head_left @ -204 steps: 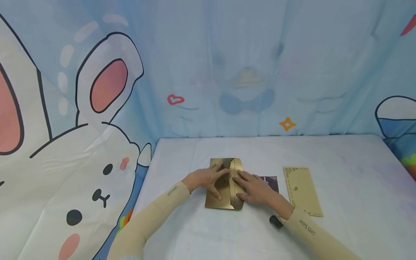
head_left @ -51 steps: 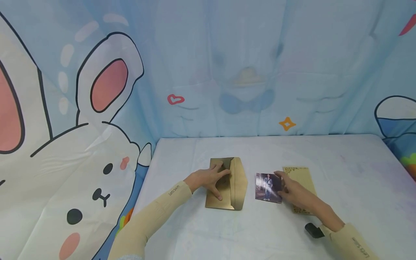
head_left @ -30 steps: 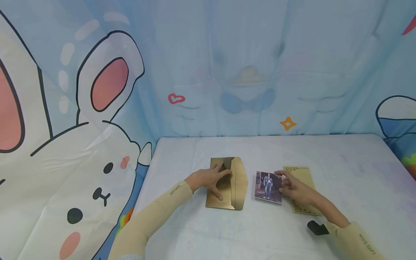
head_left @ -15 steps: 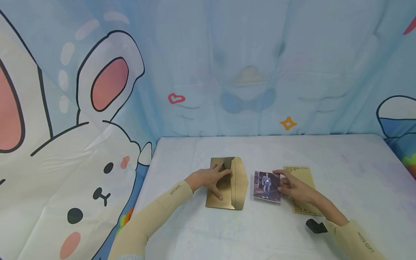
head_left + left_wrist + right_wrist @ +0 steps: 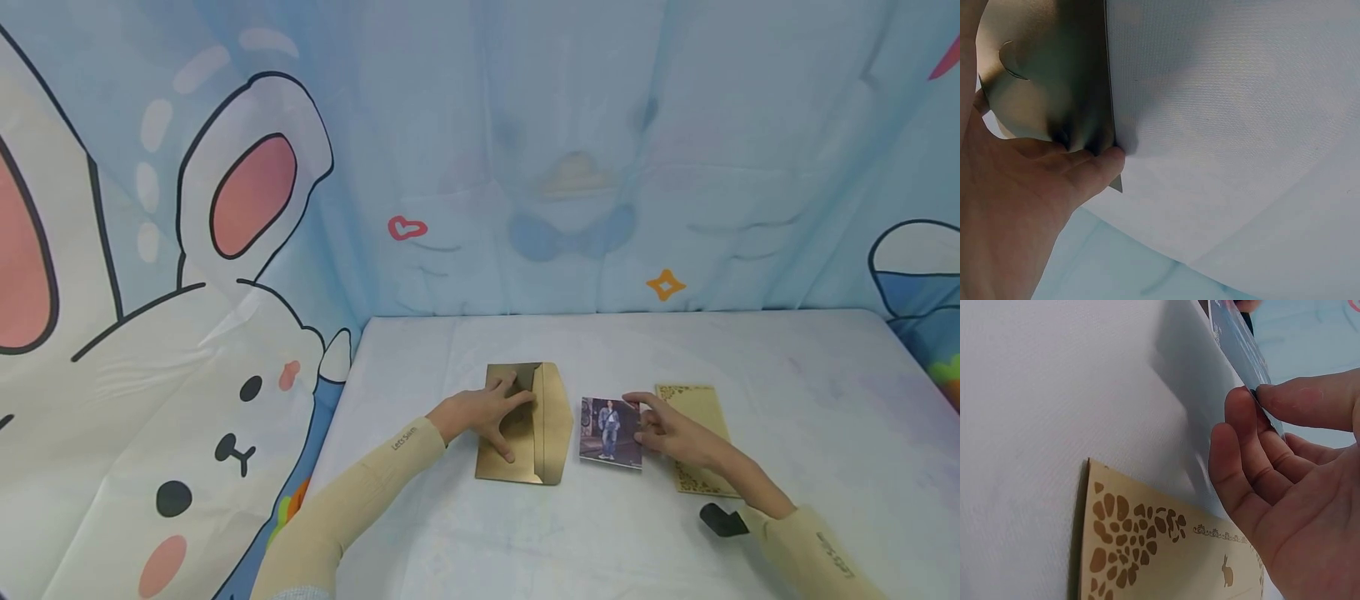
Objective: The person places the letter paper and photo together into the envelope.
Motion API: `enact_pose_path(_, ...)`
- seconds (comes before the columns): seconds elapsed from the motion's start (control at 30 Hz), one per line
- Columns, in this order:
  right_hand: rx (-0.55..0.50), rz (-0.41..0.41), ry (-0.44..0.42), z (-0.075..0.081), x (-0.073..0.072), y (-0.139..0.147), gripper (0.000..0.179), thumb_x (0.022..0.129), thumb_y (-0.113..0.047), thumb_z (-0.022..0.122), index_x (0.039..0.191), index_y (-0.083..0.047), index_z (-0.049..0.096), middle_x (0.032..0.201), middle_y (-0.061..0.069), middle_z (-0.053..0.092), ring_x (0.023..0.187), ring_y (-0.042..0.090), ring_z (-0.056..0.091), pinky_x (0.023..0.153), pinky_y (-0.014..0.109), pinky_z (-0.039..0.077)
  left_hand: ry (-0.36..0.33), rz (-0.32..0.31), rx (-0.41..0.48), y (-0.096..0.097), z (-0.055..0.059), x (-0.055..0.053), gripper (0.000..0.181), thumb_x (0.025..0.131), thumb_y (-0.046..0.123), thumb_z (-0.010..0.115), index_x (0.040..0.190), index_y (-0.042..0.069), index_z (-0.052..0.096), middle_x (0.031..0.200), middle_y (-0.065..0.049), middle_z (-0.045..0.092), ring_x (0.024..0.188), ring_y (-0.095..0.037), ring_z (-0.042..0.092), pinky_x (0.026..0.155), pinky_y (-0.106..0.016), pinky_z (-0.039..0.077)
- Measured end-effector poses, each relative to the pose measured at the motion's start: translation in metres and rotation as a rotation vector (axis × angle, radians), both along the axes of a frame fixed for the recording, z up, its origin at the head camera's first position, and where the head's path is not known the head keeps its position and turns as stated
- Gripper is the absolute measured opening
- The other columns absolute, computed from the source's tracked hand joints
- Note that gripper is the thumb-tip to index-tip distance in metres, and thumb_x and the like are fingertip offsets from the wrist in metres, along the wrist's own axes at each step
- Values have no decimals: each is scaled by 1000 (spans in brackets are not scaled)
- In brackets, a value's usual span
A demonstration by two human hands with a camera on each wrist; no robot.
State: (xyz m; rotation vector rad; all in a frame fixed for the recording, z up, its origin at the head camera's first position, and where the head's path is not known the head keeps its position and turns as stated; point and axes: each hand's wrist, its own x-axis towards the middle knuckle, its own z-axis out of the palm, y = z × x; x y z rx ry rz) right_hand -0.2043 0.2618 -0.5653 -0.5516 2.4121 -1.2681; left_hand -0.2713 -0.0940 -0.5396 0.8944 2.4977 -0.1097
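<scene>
A gold envelope lies on the white table, its flap spread out to the right. My left hand rests on it with thumb and fingers spread; in the left wrist view the fingertips reach the edge of the metallic envelope. To the right of the flap, my right hand pinches the right edge of a small photo of a standing person. The right wrist view shows the photo tilted, edge-on between thumb and fingers, with its shadow on the cloth.
A cream card with brown patterned borders lies under and behind the right hand; a rabbit figure shows on the card in the right wrist view. A black piece sits at the right sleeve. Blue cartoon curtain hangs behind the table.
Earlier the right hand was on the envelope's flap; the flap has since unfolded to the right. That hand has taken the photo, raised it and carried it slightly left. The left hand stays put.
</scene>
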Motion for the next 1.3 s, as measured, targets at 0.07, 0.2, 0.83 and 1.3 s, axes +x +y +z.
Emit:
enact_pose_path(0.07,-9,7,0,0,-1,-1,63,100,-10,60,152,1,25,88,7,54,68,6,48,60,24,43,1,-1,-5,0,0,0,115,68,75,76,158,41,13,170,-13,2,155,-34,21,85,-46,56)
enact_pose_path(0.2,-34,29,-7,-1,-4,-3,64,100,-8,59,152,3,24,89,7,56,69,6,50,61,23,44,-10,4,-6,0,1,0,116,68,75,76,159,41,13,170,-13,1,155,-34,21,89,-48,55)
enact_pose_path(0.83,15,35,-5,2,-12,-19,63,100,-11,60,152,2,26,84,4,56,68,7,50,63,24,43,-1,8,-16,0,4,2,116,68,75,75,159,42,12,170,-12,2,155,-34,20,87,-47,55)
enact_pose_path(1.3,-15,70,10,0,-20,-25,62,101,-9,59,152,4,24,81,6,53,65,5,46,61,24,42,3,8,-5,0,2,1,116,67,76,76,159,42,13,170,-12,3,155,-31,19,85,-44,56)
